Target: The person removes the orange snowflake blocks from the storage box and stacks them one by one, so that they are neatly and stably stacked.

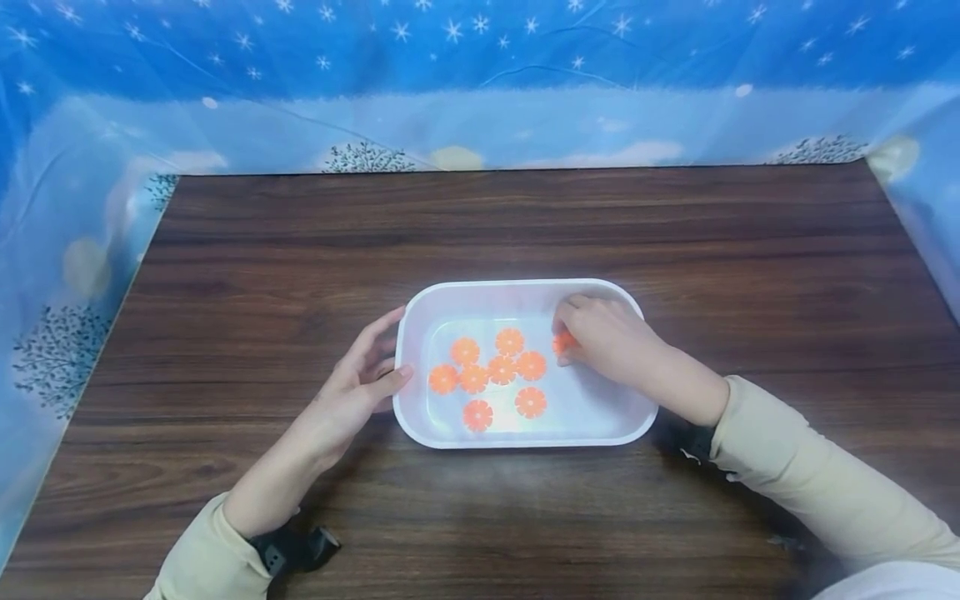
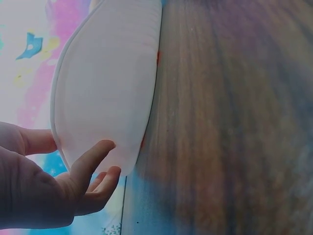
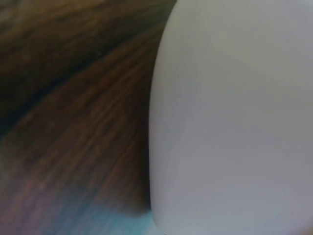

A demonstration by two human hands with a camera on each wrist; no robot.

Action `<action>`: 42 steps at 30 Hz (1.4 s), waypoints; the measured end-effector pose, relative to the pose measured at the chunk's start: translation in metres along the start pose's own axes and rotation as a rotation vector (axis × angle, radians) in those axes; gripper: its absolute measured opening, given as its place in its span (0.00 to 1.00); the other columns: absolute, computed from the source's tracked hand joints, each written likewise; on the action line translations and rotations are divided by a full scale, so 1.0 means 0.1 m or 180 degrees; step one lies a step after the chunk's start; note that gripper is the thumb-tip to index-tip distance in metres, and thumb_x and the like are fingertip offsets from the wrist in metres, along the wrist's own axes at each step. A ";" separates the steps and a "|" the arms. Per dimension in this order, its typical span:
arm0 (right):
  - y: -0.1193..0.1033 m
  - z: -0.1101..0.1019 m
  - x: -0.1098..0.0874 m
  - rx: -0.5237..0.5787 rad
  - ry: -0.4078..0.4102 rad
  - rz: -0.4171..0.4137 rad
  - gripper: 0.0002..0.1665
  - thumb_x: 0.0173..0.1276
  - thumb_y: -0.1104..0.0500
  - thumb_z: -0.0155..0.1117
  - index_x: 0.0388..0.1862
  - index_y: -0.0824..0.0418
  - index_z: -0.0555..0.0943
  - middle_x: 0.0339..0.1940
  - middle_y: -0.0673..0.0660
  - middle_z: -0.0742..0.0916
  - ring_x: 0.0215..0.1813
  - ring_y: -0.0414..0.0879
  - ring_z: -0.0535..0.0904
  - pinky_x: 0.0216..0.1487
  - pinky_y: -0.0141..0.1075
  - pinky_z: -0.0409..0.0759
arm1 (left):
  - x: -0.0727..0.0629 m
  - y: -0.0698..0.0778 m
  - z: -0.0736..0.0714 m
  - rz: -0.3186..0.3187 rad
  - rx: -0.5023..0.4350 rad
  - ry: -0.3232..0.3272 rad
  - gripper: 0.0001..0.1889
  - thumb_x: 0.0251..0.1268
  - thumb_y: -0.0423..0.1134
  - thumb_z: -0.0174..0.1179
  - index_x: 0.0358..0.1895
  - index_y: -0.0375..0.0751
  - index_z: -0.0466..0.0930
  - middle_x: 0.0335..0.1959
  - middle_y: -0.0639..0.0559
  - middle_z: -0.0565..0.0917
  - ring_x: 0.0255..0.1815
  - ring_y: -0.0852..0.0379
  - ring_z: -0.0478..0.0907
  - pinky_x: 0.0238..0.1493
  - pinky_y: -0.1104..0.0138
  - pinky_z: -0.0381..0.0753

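A white plastic basin (image 1: 600, 425) with rounded corners stands on the table. My left hand (image 1: 352, 387) holds its left end, thumb over the rim and fingers along the outer wall; the left wrist view shows the fingertips (image 2: 108, 144) on that wall. Several flat orange discs with notched edges, like carrot slices (image 1: 531, 402), lie on the basin's floor, mostly in its left and middle part. Inside the right part, my right hand (image 1: 607, 337) pinches another orange slice (image 1: 564, 342), partly hidden by the fingers. In the right wrist view only the basin's outer wall (image 3: 230, 117) shows.
The dark wood-grain table (image 1: 300, 242) spreads around the basin. Blue snowflake-patterned cloth (image 1: 480, 75) hangs along its back and sides. A black wrist device (image 1: 296, 550) sits on the left forearm, another (image 1: 690, 437) on the right.
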State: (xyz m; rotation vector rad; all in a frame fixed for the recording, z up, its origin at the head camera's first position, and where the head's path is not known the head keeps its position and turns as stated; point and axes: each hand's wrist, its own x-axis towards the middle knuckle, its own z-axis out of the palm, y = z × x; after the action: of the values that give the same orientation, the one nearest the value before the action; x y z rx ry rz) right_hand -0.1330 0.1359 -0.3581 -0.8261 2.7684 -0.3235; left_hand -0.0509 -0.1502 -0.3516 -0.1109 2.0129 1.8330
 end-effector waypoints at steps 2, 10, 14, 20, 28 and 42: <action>-0.01 0.00 0.00 0.0061 -0.0015 0.0013 0.18 0.49 0.59 0.77 0.36 0.62 0.79 0.29 0.53 0.80 0.32 0.47 0.73 0.37 0.37 0.74 | 0.00 0.00 0.00 -0.0002 -0.0006 0.0010 0.34 0.68 0.30 0.50 0.73 0.56 0.49 0.65 0.40 0.63 0.63 0.42 0.66 0.50 0.56 0.76; 0.00 -0.01 -0.02 0.0256 -0.0042 -0.0003 0.18 0.49 0.60 0.76 0.38 0.63 0.79 0.33 0.54 0.79 0.34 0.47 0.74 0.37 0.36 0.75 | 0.01 0.00 -0.01 -0.0007 -0.0010 -0.0008 0.34 0.68 0.31 0.50 0.73 0.57 0.49 0.66 0.41 0.62 0.63 0.42 0.65 0.51 0.54 0.76; 0.02 -0.01 -0.02 0.0271 -0.0040 -0.0092 0.18 0.51 0.60 0.75 0.39 0.63 0.80 0.32 0.54 0.79 0.34 0.47 0.73 0.37 0.35 0.75 | 0.00 0.00 -0.02 -0.0014 0.0000 -0.0017 0.34 0.68 0.32 0.50 0.73 0.57 0.49 0.66 0.41 0.62 0.63 0.42 0.65 0.53 0.53 0.75; 0.04 0.01 -0.03 0.0124 -0.0022 -0.0357 0.16 0.51 0.60 0.74 0.37 0.63 0.81 0.30 0.54 0.78 0.31 0.46 0.72 0.35 0.34 0.74 | 0.00 -0.01 -0.03 -0.0018 -0.0003 -0.0011 0.34 0.68 0.32 0.51 0.73 0.56 0.49 0.66 0.41 0.62 0.63 0.42 0.65 0.52 0.54 0.76; 0.07 0.04 -0.08 -0.0085 -0.0017 -0.0805 0.14 0.50 0.61 0.71 0.36 0.62 0.80 0.27 0.52 0.75 0.26 0.42 0.69 0.28 0.31 0.69 | 0.02 -0.02 -0.01 -0.0052 -0.0025 0.0004 0.34 0.68 0.31 0.51 0.73 0.58 0.49 0.66 0.41 0.62 0.62 0.42 0.66 0.51 0.54 0.76; 0.11 0.01 -0.13 0.0254 0.0509 -0.1266 0.18 0.52 0.59 0.72 0.42 0.62 0.81 0.37 0.54 0.81 0.37 0.44 0.76 0.38 0.34 0.77 | 0.00 0.02 -0.01 -0.0078 0.0020 0.0011 0.35 0.67 0.34 0.53 0.73 0.57 0.49 0.66 0.41 0.62 0.63 0.42 0.66 0.51 0.55 0.77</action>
State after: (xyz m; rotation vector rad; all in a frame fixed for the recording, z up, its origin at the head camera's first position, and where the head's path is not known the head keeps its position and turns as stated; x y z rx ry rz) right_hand -0.1275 0.1521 -0.3599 -1.3846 2.6926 -0.5887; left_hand -0.0518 -0.1510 -0.3497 -0.1363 2.0105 1.8127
